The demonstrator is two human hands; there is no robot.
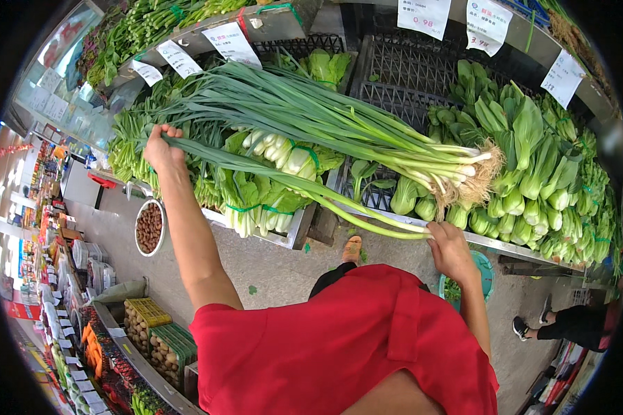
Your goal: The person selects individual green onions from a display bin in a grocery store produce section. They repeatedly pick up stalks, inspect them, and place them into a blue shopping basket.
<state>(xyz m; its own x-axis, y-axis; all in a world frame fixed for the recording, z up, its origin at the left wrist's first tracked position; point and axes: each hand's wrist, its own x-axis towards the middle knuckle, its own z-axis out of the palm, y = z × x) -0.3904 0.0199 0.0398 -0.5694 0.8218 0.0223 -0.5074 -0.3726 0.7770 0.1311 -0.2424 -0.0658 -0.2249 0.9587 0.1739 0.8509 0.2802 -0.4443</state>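
Observation:
A few long green onions [284, 178] stretch between my two hands, in front of the stall. My left hand [163, 146] is closed round their dark leaf tips. At the pale root end, my right hand [450, 250] grips the stalks, and the roots are hidden behind its fingers. Beyond them lies a big pile of green onions [325, 114], leaves to the left and shaggy roots to the right. It rests over bundles of leafy greens [249, 200] tied with green bands and reaches the bok choy [522, 166] on the right.
Black plastic crates [403, 76] stand behind the onion pile, under hanging price cards [488, 24]. On the floor are a white tub of brown nuts [149, 228] and a teal basin [486, 273]. Potato crates [166, 346] sit lower left. Another person's legs [561, 325] show at right.

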